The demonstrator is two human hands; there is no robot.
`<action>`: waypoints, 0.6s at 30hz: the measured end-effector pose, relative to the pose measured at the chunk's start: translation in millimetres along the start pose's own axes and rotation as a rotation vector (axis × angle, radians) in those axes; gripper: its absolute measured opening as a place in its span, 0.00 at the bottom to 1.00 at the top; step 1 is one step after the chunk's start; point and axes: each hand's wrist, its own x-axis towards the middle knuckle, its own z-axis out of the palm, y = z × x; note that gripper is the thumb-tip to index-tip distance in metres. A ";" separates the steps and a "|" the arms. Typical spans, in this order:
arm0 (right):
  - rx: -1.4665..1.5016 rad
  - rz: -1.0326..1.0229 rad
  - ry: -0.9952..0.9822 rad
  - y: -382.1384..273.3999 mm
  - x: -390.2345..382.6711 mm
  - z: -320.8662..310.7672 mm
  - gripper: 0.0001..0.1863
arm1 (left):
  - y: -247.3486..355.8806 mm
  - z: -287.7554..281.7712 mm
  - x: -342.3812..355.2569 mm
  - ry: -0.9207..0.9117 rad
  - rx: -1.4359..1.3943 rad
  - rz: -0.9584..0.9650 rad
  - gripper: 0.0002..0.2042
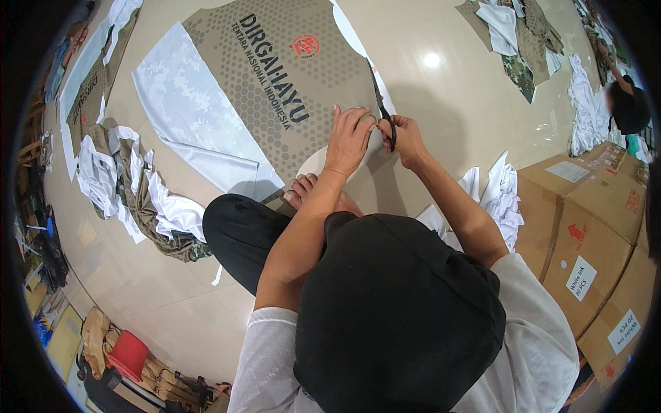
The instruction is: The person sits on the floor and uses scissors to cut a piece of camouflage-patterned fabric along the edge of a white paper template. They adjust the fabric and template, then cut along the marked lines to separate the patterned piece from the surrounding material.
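Note:
A brown printed fabric piece (275, 69) with dark lettering, a hexagon pattern and a white margin lies flat on the floor. My left hand (348, 141) rests on its near right part, fingers spread and pressing the cloth. Black scissors (386, 113) are gripped in my right hand (407, 143), their blades pointing away from me along the fabric's right edge. A pale camouflage-patterned piece (193, 110) adjoins the brown one on the left, its near corner folded over. My bare foot (306, 189) is at the fabric's near edge.
Crumpled fabric scraps (141, 186) lie to the left, beside another printed piece (89, 89). More scraps (513, 34) are at the far right, and white ones (502, 199) sit by my right arm. Cardboard boxes (585, 220) stand on the right. Another person (626, 103) is at the right rim.

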 end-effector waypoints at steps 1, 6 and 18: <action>0.003 0.000 0.004 0.0 -0.3 0.2 0.14 | 0.0 -0.1 0.1 -0.001 -0.002 0.000 0.12; 0.002 0.005 0.013 -2.5 -1.2 0.4 0.14 | 0.4 -1.0 -0.2 0.007 -0.007 -0.005 0.11; 0.008 -0.027 -0.027 -8.3 13.7 -0.7 0.13 | -2.0 1.6 -0.9 0.012 -0.007 0.010 0.11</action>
